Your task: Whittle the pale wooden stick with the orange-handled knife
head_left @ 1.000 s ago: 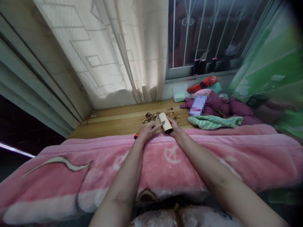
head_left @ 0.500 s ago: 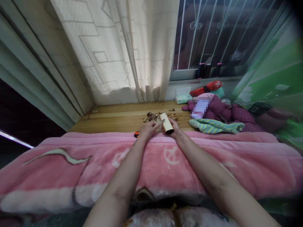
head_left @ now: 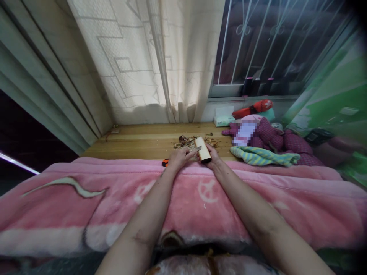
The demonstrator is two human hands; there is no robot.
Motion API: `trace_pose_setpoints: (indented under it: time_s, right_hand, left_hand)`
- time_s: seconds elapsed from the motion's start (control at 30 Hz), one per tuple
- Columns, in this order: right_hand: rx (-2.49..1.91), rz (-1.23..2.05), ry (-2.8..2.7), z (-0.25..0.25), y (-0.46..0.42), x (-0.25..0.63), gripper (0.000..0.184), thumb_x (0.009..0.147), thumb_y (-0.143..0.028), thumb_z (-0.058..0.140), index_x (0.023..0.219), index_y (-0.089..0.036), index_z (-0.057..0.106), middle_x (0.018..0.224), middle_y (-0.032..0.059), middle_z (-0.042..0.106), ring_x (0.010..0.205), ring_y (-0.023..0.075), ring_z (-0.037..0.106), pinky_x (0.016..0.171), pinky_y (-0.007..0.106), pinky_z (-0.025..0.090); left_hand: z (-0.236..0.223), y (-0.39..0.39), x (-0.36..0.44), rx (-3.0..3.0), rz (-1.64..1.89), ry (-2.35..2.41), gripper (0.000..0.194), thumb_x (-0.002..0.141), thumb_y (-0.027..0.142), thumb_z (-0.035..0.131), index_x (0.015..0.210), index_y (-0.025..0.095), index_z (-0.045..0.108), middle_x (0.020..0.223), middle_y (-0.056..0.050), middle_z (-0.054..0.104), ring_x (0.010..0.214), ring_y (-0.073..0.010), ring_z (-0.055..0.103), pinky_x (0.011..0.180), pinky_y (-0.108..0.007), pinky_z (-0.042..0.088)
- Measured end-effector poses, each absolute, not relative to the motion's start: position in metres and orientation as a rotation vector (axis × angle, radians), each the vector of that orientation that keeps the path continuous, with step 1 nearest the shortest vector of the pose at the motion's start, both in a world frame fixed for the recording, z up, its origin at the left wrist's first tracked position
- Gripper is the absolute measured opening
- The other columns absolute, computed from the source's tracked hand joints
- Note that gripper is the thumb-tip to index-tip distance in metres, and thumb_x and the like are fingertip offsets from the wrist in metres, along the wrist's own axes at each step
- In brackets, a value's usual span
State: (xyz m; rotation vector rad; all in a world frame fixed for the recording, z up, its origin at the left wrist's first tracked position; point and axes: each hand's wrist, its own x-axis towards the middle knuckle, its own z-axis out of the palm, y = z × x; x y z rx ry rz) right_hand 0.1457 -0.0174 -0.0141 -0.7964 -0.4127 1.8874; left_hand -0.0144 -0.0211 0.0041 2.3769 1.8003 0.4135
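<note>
My left hand (head_left: pixel 178 157) is closed around a utility knife (head_left: pixel 165 162), whose orange and black handle end sticks out to the left. Its blade rests at the left side of a pale, rounded block (head_left: pixel 203 148) that looks like wood, with a dark near end. From the right, my right hand (head_left: pixel 213 156) grips this block and keeps it tilted above the tabletop. Beneath and behind the block lies a pile of shavings and dark scraps (head_left: pixel 183 141), partly covered by my hands.
A pink blanket (head_left: pixel 114 206) covers the near edge of the wooden surface (head_left: pixel 137 141). To the right are a striped cloth (head_left: pixel 263 156), a purple checked stuffed toy (head_left: pixel 268 133) and a tissue pack (head_left: pixel 224 117). Curtains (head_left: pixel 137 76) hang behind.
The view has shifted slightly. My hands keep their hold on the knife and the block, and the blade has moved a little against the block's side.
</note>
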Motion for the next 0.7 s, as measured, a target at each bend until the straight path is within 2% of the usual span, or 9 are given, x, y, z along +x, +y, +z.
trace_pose_setpoints:
  time_s: [0.1, 0.33, 0.53, 0.7]
  right_hand:
    - [-0.805, 1.889, -0.418, -0.013, -0.018, 0.145, 0.034, 0.087, -0.039, 0.028, 0.083, -0.014, 0.051, 0.048, 0.0032, 0.056, 0.039, 0.0160, 0.052, 0.035, 0.027, 0.043]
    - [-0.859, 1.773, -0.358, -0.019, -0.013, 0.144, 0.031, 0.085, -0.040, 0.035, 0.080, -0.015, 0.053, 0.047, 0.0007, 0.055, 0.039, 0.0135, 0.050, 0.038, 0.024, 0.043]
    - [-0.826, 1.810, -0.389, -0.016, -0.015, 0.144, 0.032, 0.087, -0.038, 0.031, 0.080, -0.015, 0.052, 0.047, 0.0011, 0.055, 0.039, 0.0139, 0.051, 0.037, 0.025, 0.043]
    - [-0.835, 1.858, -0.446, -0.011, -0.019, 0.143, 0.034, 0.087, -0.039, 0.029, 0.083, -0.014, 0.052, 0.049, 0.0026, 0.057, 0.039, 0.0149, 0.052, 0.035, 0.026, 0.042]
  left_hand:
    - [0.005, -0.019, -0.016, 2.348, 0.423, 1.824, 0.064, 0.074, 0.070, 0.020, 0.081, 0.023, 0.063, 0.075, -0.003, 0.061, 0.065, -0.0145, 0.051, 0.055, -0.022, 0.029]
    - [0.010, -0.034, -0.020, 2.455, 0.308, 1.425, 0.065, 0.070, 0.073, 0.026, 0.074, 0.021, 0.064, 0.067, -0.002, 0.060, 0.060, -0.0138, 0.049, 0.052, -0.022, 0.028]
    - [0.008, -0.028, -0.015, 2.406, 0.379, 1.675, 0.071, 0.070, 0.075, 0.018, 0.074, 0.020, 0.063, 0.070, -0.004, 0.060, 0.063, -0.0151, 0.051, 0.054, -0.023, 0.029]
    - [0.005, -0.019, -0.016, 2.346, 0.368, 1.849, 0.069, 0.072, 0.073, 0.016, 0.083, 0.023, 0.063, 0.077, -0.005, 0.062, 0.068, -0.0170, 0.054, 0.058, -0.024, 0.032]
